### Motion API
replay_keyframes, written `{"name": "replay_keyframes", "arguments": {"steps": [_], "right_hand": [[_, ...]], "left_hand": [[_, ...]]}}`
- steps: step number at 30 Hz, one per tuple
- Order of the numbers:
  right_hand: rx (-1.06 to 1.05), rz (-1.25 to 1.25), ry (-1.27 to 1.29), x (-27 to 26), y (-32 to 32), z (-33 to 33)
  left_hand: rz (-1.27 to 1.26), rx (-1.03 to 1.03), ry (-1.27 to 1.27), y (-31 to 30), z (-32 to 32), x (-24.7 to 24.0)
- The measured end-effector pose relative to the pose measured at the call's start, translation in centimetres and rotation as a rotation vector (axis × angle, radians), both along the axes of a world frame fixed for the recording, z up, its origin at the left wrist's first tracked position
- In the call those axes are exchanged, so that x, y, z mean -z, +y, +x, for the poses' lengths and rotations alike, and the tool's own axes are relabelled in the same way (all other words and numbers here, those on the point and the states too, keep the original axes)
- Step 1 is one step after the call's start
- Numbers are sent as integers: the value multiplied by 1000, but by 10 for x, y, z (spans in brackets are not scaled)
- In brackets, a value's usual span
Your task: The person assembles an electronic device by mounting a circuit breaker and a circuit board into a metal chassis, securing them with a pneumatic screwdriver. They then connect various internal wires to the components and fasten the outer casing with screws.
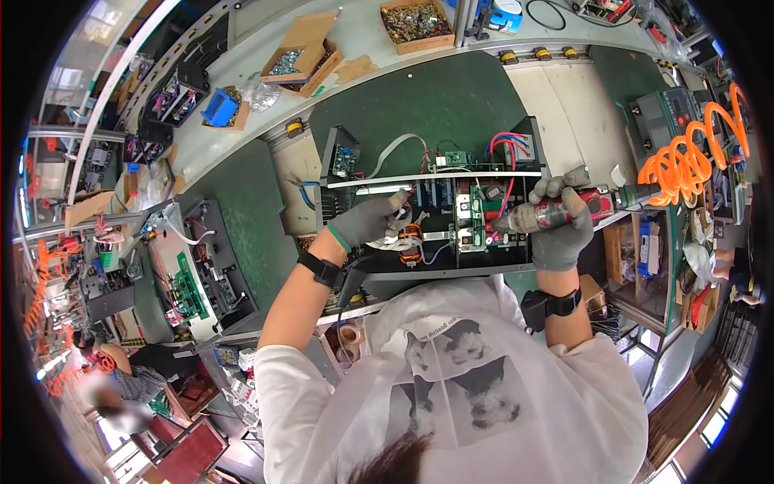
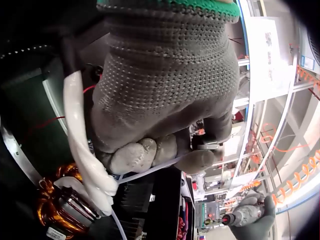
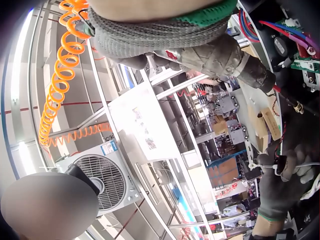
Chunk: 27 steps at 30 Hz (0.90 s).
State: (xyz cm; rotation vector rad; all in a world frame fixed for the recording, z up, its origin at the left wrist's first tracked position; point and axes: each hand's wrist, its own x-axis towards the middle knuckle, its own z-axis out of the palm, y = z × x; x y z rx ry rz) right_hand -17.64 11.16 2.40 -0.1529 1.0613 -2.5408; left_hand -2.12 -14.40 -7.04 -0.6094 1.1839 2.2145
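Observation:
My gloved left hand (image 1: 367, 222) is over the left half of an open black metal chassis (image 1: 443, 281). Its curled fingers pinch a thin white wire (image 2: 150, 173). A copper-wound coil (image 2: 65, 200) sits below that hand, beside a thick white sleeved cable (image 2: 80, 135). In my gloved right hand (image 1: 564, 242) is a tape-wrapped air screwdriver (image 3: 215, 59), lying nearly level and pointing left over the chassis. A small brass-coloured piece (image 3: 298, 107) shows at its bit. Under the tool's front lie a green circuit board (image 1: 474, 214) and red wires (image 1: 506, 196).
An orange coiled hose (image 1: 693, 153) runs from the screwdriver at the right. Boxes of small hardware (image 1: 415, 24) stand on the back shelf. Another opened chassis (image 1: 214, 266) lies to the left. A seated person (image 1: 133, 379) is at the lower left.

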Motion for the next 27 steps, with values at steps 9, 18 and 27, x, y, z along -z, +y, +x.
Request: {"name": "replay_keyframes", "arguments": {"steps": [9, 18, 27], "right_hand": [[16, 34, -30, 8, 4, -5], [17, 0, -10, 13, 18, -5], [51, -27, -75, 20, 34, -12]], "left_hand": [[-1286, 772, 275, 24, -23, -57], [-1673, 703, 191, 49, -25, -67], [-1769, 481, 334, 62, -35, -90]]}}
